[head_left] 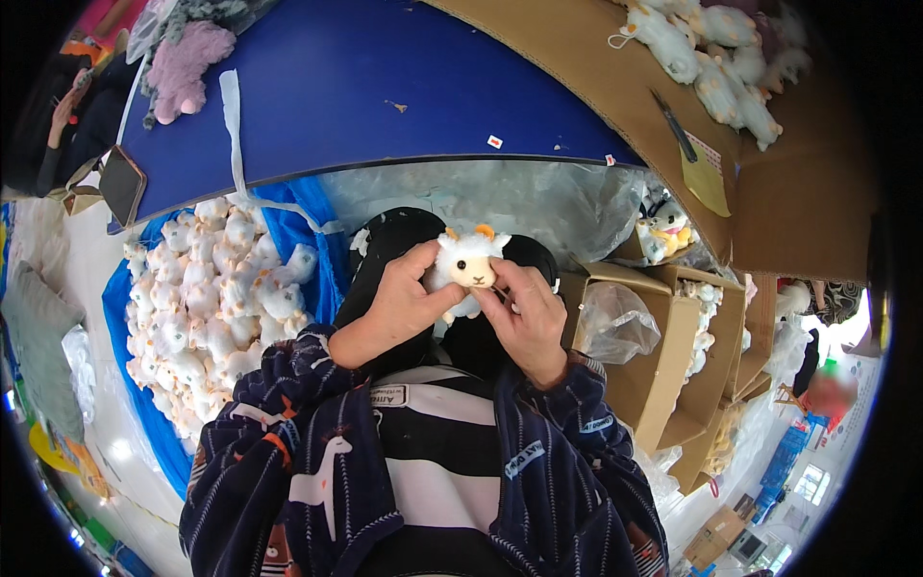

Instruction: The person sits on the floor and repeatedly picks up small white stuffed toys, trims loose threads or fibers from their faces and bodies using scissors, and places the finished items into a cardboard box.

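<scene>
Between my two hands, above my lap, is a small white plush sheep [471, 258] with orange horns, black eyes and a pale muzzle that faces up toward me. My left hand [399, 303] grips its left side, thumb near the chin. On the other side my right hand [527, 313] holds it with thumb and fingers by the cheek. The toy's lower body is partly hidden behind my hands. To my left, a blue bag [120, 308] is heaped with many similar white plush toys [216, 308].
Ahead is a blue table [385, 87] with a pink plush [187, 67] and a phone [122, 186] at its left edge. On cardboard [577, 48] at right lie scissors [673, 123], yellow paper [707, 178] and white plush toys [716, 67]. Open cardboard boxes [663, 356] stand at my right.
</scene>
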The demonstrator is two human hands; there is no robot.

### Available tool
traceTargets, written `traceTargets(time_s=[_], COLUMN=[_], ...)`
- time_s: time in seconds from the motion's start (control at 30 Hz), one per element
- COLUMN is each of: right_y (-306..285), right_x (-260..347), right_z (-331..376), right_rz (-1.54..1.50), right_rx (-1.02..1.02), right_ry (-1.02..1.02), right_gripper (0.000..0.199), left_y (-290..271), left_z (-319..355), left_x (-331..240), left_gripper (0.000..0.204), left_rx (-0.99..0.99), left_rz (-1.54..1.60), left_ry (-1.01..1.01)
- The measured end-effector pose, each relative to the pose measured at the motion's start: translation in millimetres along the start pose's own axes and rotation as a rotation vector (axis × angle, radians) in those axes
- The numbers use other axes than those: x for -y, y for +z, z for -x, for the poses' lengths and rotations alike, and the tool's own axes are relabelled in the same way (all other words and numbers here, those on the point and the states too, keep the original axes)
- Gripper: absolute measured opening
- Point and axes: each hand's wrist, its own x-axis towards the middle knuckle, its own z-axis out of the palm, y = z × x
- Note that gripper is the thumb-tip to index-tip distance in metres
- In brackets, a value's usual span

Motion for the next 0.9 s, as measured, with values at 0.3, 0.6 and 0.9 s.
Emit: traceTargets(time_s=[0.3,0.6,0.9], right_y=[-2.3,-6.3,7.6], right_x=[-1.7,-12.3,-8.4], right_z=[-5.0,-15.4,7.6], right_rz=[0.141,-0.326,0.002], right_rx=[0.011,-0.06,0.039], right_ry=[-0.016,0.271,0.002], right_gripper=[0.031,0.018,0.023], left_y=[4.7,1.5,-2.5], left_z=[-4.7,-17.3,-27.9], left_x=[3.7,2.8,3.8], left_gripper=[0.041,0.034,0.036], left_rx=[-0.036,-0.009,-0.041], left_rz=[-0.077,0.315,0.481], left_ry=[0.111,-0.144,-0.266])
